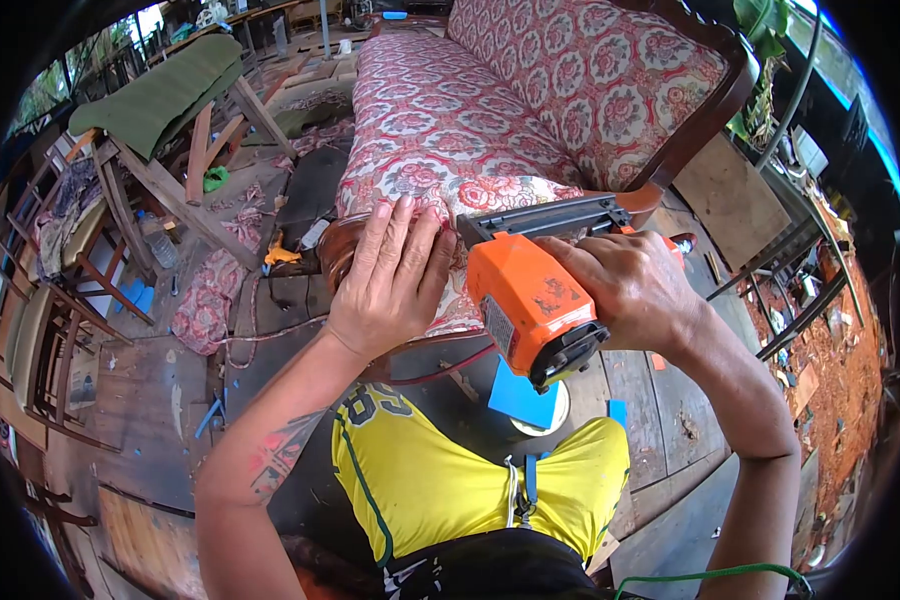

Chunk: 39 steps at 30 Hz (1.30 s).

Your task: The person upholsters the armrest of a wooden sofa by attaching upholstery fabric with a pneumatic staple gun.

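My left hand (392,275) lies flat, fingers together, pressing the red floral fabric at the near end of a wooden-framed sofa seat (440,120). My right hand (625,285) grips an orange and grey staple gun (535,290), its dark nose set against the fabric edge right beside my left fingertips. A red hose (450,370) hangs below the tool.
The sofa's padded floral backrest (590,70) rises at the right. Wooden chair frames (60,300) and a bench with a green cushion (165,95) stand to the left. Fabric scraps (210,290) litter the plank floor. A blue piece on a white roll (525,400) lies near my knees.
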Each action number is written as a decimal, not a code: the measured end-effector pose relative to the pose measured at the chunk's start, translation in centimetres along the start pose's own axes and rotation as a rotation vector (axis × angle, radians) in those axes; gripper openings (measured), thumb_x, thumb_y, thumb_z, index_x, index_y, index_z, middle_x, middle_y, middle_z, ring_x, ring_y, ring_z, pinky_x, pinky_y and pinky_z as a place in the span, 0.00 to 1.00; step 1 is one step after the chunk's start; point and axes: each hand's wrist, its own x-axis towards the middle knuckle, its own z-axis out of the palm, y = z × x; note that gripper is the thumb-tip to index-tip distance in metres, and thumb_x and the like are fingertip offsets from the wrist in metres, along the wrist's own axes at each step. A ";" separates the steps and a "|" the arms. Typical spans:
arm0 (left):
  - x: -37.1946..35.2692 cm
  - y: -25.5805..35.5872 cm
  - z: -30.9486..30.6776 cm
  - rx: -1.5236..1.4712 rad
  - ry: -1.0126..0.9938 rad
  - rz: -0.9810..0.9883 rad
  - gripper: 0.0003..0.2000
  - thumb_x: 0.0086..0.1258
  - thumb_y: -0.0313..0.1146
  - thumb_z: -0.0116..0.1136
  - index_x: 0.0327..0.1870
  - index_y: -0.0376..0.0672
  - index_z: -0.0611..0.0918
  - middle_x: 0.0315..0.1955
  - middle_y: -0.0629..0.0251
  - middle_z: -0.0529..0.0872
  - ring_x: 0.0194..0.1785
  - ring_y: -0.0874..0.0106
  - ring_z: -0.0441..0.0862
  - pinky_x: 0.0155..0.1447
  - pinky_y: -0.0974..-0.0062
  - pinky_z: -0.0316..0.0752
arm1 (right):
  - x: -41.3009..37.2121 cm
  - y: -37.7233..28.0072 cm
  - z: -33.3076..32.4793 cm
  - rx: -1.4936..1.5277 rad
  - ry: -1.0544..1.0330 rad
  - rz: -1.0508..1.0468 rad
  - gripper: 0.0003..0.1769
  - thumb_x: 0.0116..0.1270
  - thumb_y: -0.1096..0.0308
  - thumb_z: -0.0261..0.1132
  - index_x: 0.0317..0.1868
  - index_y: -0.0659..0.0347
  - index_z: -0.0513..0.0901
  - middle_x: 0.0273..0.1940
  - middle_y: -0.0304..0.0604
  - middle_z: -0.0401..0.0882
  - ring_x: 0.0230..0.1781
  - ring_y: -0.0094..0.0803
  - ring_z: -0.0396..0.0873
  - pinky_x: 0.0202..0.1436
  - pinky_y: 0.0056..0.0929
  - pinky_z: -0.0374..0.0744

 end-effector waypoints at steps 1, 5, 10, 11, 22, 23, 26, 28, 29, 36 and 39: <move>0.0 0.0 0.0 0.001 0.001 0.005 0.13 0.69 0.30 0.56 0.51 0.41 0.87 0.58 0.53 0.83 0.66 0.50 0.78 0.73 0.48 0.68 | 0.2 0.0 0.0 0.001 0.004 -0.003 0.28 0.52 0.64 0.72 0.55 0.61 0.79 0.28 0.44 0.83 0.30 0.41 0.85 0.32 0.39 0.81; -0.1 -0.2 0.0 -0.018 0.008 0.003 0.13 0.70 0.30 0.56 0.51 0.41 0.88 0.60 0.52 0.82 0.67 0.49 0.77 0.74 0.48 0.66 | 1.0 -0.5 0.0 -0.020 0.017 -0.028 0.25 0.53 0.64 0.72 0.52 0.60 0.79 0.28 0.44 0.83 0.29 0.41 0.85 0.33 0.39 0.81; -0.1 -0.3 -0.1 -0.032 0.029 0.016 0.10 0.70 0.31 0.57 0.45 0.37 0.87 0.59 0.48 0.83 0.67 0.49 0.77 0.74 0.51 0.67 | 1.3 -1.1 -0.3 -0.042 -0.026 0.004 0.23 0.54 0.64 0.71 0.50 0.61 0.78 0.27 0.44 0.82 0.29 0.41 0.85 0.34 0.40 0.81; -0.2 -0.3 -0.2 -0.036 0.032 0.012 0.10 0.70 0.31 0.57 0.45 0.37 0.87 0.59 0.48 0.83 0.67 0.49 0.77 0.74 0.51 0.67 | 1.4 -1.2 -0.3 -0.045 -0.032 0.005 0.23 0.54 0.64 0.71 0.50 0.61 0.78 0.27 0.44 0.82 0.29 0.41 0.85 0.34 0.40 0.81; -0.4 0.2 0.2 0.042 0.019 -0.048 0.09 0.70 0.34 0.58 0.44 0.45 0.89 0.58 0.60 0.85 0.65 0.58 0.80 0.74 0.54 0.64 | 0.9 -2.1 1.1 -0.072 -0.149 0.074 0.24 0.59 0.62 0.69 0.53 0.64 0.75 0.27 0.45 0.81 0.29 0.42 0.85 0.32 0.41 0.81; -0.4 0.1 0.4 0.037 0.021 -0.048 0.09 0.70 0.34 0.58 0.44 0.45 0.89 0.58 0.60 0.85 0.65 0.58 0.80 0.74 0.54 0.64 | 0.9 -2.1 1.2 -0.055 -0.137 0.081 0.23 0.59 0.62 0.69 0.52 0.64 0.75 0.27 0.45 0.81 0.29 0.43 0.85 0.31 0.41 0.81; -0.4 0.0 0.5 0.057 0.069 -0.026 0.12 0.74 0.34 0.50 0.43 0.41 0.87 0.58 0.53 0.84 0.65 0.55 0.80 0.76 0.57 0.63 | 0.9 -2.4 1.2 -0.043 -0.136 0.098 0.21 0.60 0.62 0.68 0.50 0.64 0.75 0.27 0.46 0.81 0.28 0.44 0.85 0.31 0.41 0.80; -0.3 0.2 0.1 0.048 0.018 -0.067 0.08 0.70 0.34 0.59 0.42 0.46 0.89 0.58 0.61 0.86 0.65 0.60 0.81 0.74 0.56 0.64 | 0.9 -2.3 1.3 -0.043 -0.139 0.107 0.21 0.61 0.62 0.68 0.49 0.64 0.75 0.26 0.46 0.81 0.28 0.44 0.85 0.31 0.42 0.80; -0.4 0.2 0.1 0.050 0.014 -0.063 0.08 0.70 0.34 0.59 0.42 0.46 0.89 0.58 0.61 0.86 0.65 0.60 0.81 0.74 0.56 0.64 | 0.8 -2.2 1.6 -0.050 -0.140 0.102 0.20 0.61 0.62 0.67 0.49 0.64 0.75 0.26 0.47 0.81 0.27 0.44 0.85 0.31 0.42 0.80; -0.4 -0.1 -0.2 0.024 0.067 -0.040 0.06 0.70 0.33 0.61 0.43 0.45 0.87 0.57 0.64 0.86 0.57 0.66 0.84 0.65 0.64 0.68 | -1.4 -2.3 2.1 -0.102 0.037 0.043 0.30 0.55 0.63 0.68 0.58 0.66 0.75 0.25 0.44 0.79 0.27 0.40 0.84 0.30 0.39 0.80; 0.0 -0.1 -0.1 0.036 0.054 -0.039 0.16 0.68 0.36 0.67 0.54 0.44 0.81 0.54 0.66 0.87 0.54 0.69 0.85 0.59 0.68 0.70 | -5.3 -2.7 2.7 -0.070 0.061 0.076 0.30 0.52 0.66 0.66 0.58 0.67 0.78 0.23 0.42 0.77 0.24 0.38 0.82 0.29 0.37 0.79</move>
